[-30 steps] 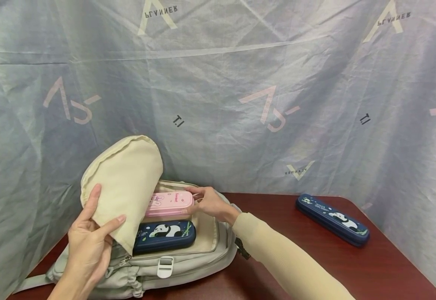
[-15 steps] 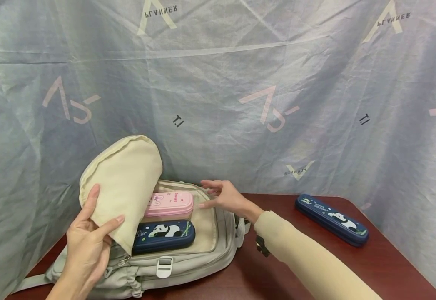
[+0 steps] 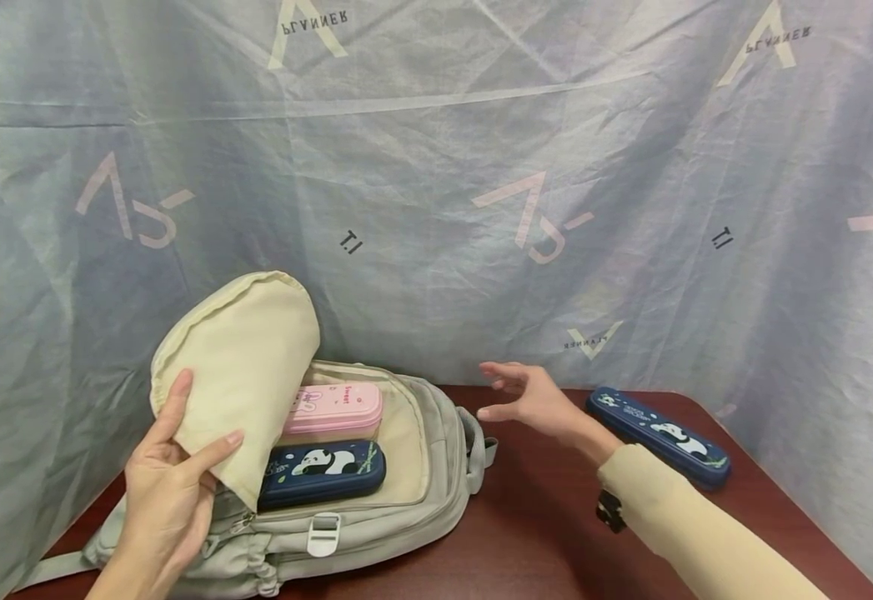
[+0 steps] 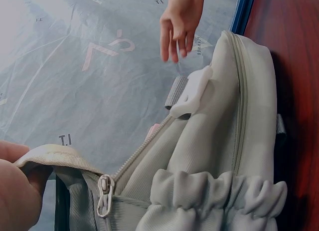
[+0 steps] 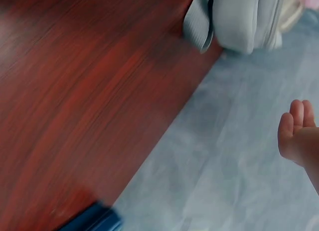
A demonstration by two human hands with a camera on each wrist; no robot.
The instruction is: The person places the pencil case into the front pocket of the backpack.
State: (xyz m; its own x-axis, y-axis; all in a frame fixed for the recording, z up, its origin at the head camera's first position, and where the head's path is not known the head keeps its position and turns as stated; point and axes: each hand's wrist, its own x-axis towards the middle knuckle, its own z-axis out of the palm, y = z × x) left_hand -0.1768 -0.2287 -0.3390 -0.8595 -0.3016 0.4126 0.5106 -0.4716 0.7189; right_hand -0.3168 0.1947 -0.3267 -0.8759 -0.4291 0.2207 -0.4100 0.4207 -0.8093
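A pale grey-green backpack [image 3: 444,450] lies on its back with its cream-lined front flap [image 3: 248,358] raised. My left hand [image 3: 173,479] holds that flap by its edge, thumb on the lining; the left wrist view shows the zipper pull [image 4: 104,193] beside it. Inside the pocket lie a pink pencil case [image 3: 340,406] with a rabbit print and a navy panda pencil case [image 3: 327,471], their left ends hidden by the flap. My right hand [image 3: 534,400] is in the air right of the backpack, fingers loosely spread, holding nothing. A second navy panda pencil case [image 3: 664,437] lies behind the right forearm.
The dark red wooden table [image 3: 541,533] bears everything, its far edge close to a hanging grey printed cloth [image 3: 421,208]. A carry loop [image 3: 474,450] sticks out at the backpack's right end, and a strap [image 3: 53,569] trails at its left.
My right hand has let go of the pink pencil case inside the pocket and moved right, out past the backpack. My left hand keeps holding the flap up.
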